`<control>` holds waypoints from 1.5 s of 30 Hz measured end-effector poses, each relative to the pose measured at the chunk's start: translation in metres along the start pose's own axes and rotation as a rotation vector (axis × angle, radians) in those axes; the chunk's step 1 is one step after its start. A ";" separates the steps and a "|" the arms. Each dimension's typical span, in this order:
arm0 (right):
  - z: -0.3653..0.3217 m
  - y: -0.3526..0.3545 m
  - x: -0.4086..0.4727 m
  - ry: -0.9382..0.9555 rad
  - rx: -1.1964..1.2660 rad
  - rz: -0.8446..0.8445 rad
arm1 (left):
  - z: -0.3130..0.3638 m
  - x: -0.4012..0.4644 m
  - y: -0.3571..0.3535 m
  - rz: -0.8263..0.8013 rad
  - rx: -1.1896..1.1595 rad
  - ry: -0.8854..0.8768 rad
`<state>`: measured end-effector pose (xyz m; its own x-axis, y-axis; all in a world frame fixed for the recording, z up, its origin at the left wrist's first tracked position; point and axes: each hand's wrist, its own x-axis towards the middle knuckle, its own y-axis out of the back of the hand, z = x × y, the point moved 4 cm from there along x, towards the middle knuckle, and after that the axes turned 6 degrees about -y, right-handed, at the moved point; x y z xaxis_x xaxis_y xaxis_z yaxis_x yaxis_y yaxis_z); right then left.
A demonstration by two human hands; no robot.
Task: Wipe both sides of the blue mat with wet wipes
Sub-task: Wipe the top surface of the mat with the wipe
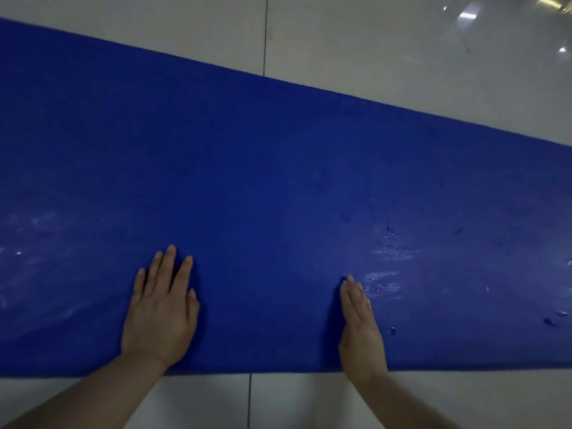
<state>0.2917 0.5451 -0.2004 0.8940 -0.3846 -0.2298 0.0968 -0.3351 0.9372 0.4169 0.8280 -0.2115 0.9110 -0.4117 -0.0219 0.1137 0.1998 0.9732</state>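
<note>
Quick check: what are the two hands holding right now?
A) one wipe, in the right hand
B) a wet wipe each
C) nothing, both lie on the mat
C: the left hand lies flat and the right hand rests edge-on, fingers straight, on the blue mat; no wipe shows.

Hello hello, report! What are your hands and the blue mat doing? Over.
Left hand flat on blue mat, fingers straight. Right hand edge-on, fingers straight. Mat spread on tiled floor, wet streaks showing. No wipe visible.

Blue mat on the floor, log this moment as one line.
flat blue mat on pale tiled floor | left hand flat on mat | right hand on edge, fingers straight | no wipe visible | wet streaks
</note>
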 end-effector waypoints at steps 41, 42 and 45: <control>-0.015 0.012 0.059 -0.051 -0.152 0.193 | 0.004 0.002 0.003 -0.036 -0.023 0.015; -0.027 0.014 0.057 -0.002 -0.144 0.208 | 0.004 0.002 0.002 -0.041 -0.022 0.014; -0.089 -0.003 0.046 0.303 -0.166 0.139 | 0.004 0.002 0.003 -0.047 -0.013 0.008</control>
<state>0.3713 0.6054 -0.1904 0.9902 -0.1360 -0.0325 0.0128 -0.1438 0.9895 0.4172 0.8242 -0.2080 0.9077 -0.4137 -0.0697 0.1620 0.1923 0.9679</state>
